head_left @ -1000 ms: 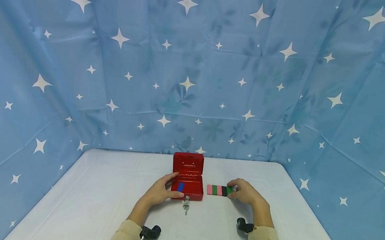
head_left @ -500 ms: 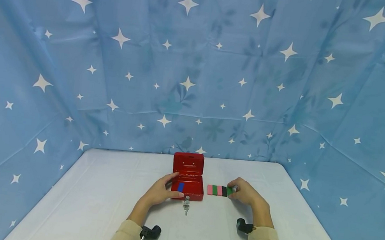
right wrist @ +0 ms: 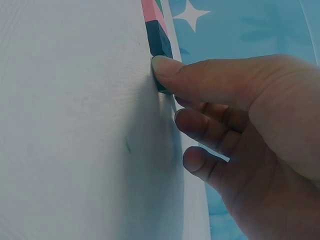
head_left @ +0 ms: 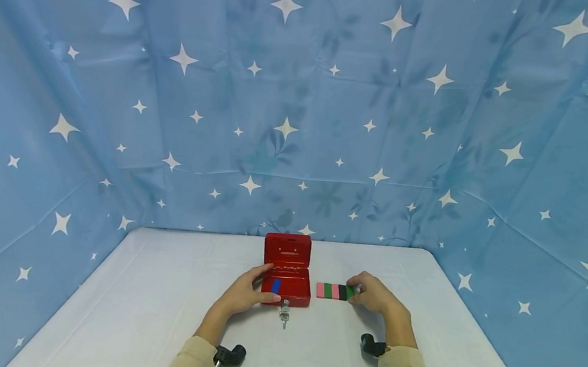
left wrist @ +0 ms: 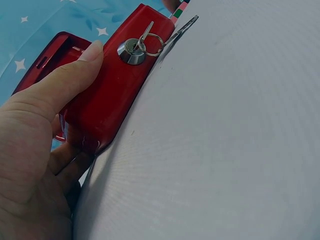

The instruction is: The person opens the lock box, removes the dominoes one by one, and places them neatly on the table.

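A red cash box (head_left: pixel 299 295) stands with its lid (head_left: pixel 287 251) raised at the back. My left hand (head_left: pixel 242 293) grips its left side, the thumb along the front rim and the other fingers round the side. Inside lies a blue block (head_left: pixel 276 286). Keys on a ring (left wrist: pixel 151 45) hang from the lock (left wrist: pixel 131 51) in the front. Right of the box, my right hand (head_left: pixel 375 294) pinches a green block (head_left: pixel 351 290) between thumb and fingers, at the right end of a row of blocks. The right wrist view shows the thumb covering much of that block.
To its left in the row lie a black block (head_left: pixel 343 292), a pink block (head_left: pixel 335 291), another green block (head_left: pixel 328 290) and another pink block (head_left: pixel 320 290). All rest on a white-covered table (head_left: pixel 177 267). A blue star-patterned curtain (head_left: pixel 304 89) hangs behind and at both sides.
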Motion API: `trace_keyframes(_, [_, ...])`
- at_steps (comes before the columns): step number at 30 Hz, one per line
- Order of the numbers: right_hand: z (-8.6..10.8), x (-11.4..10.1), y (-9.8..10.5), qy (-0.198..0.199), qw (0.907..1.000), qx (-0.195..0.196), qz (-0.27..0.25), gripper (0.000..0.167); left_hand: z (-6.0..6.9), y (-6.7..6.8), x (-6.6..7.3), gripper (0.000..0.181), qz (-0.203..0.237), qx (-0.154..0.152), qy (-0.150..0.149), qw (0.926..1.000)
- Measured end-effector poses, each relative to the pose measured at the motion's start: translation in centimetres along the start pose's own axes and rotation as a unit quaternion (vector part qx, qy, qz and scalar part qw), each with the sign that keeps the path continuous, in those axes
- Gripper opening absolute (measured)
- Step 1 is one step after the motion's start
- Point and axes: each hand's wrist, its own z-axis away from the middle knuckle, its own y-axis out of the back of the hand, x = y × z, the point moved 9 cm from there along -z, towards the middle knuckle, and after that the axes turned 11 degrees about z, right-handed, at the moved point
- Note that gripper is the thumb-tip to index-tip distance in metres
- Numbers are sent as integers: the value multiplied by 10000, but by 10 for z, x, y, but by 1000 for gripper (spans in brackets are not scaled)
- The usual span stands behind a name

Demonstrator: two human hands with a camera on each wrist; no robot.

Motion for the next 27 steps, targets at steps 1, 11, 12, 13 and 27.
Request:
trace_keyframes(1, [0, 0, 0, -4, 10000, -2, 4, 39, 0, 0, 0, 93, 3, -1, 0, 10000])
trace_keyframes(11, [-1, -1, 0, 32, 10000, 10, 33, 40, 2, -1, 4, 92, -42, -10, -11, 10000])
trace_keyframes(12, [-1, -1, 0, 17, 10000, 5, 15, 40, 2, -1, 4, 92, -44, -7, -6, 10000])
trace_keyframes(13, [-1, -1, -1, 25, 10000, -1, 15, 40, 2, -1, 4, 92, -50, -3, 1, 10000])
trace_keyframes(27, [0, -3, 1, 36, 10000, -13, 15, 43, 2, -1, 2, 93, 41, 0, 38, 10000])
